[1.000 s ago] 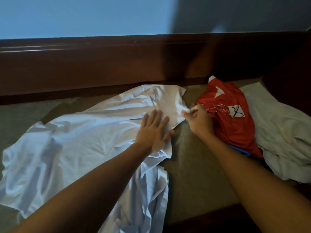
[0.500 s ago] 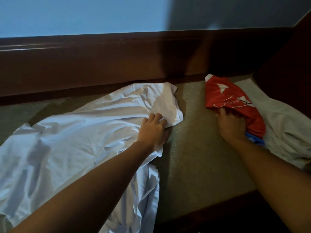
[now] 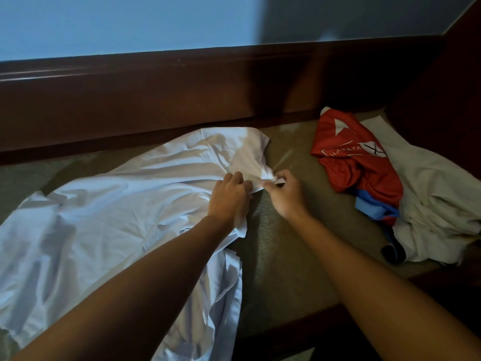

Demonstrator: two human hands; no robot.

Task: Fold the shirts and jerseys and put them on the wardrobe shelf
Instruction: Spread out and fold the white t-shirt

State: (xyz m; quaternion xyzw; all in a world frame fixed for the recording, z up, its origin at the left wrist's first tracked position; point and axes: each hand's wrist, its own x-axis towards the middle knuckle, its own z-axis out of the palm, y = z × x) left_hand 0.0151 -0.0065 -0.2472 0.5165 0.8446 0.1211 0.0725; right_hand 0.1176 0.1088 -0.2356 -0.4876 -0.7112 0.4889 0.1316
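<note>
Pinching the near right corner of the white shirt (image 3: 109, 209), the right hand (image 3: 285, 195) has a bit of fabric bunched between thumb and fingers. Right beside it, the left hand (image 3: 230, 196) sits on the same shirt with fingers curled into the cloth. That shirt is sprawled, pretty wrinkled, over the left side of the olive-green mattress (image 3: 283, 261). Over by the right edge, a crumpled red jersey (image 3: 359, 162) with white lettering lies on an off-white garment (image 3: 437, 194), well apart from both hands. Dark wooden frame (image 3: 156, 100) runs along the back.
</note>
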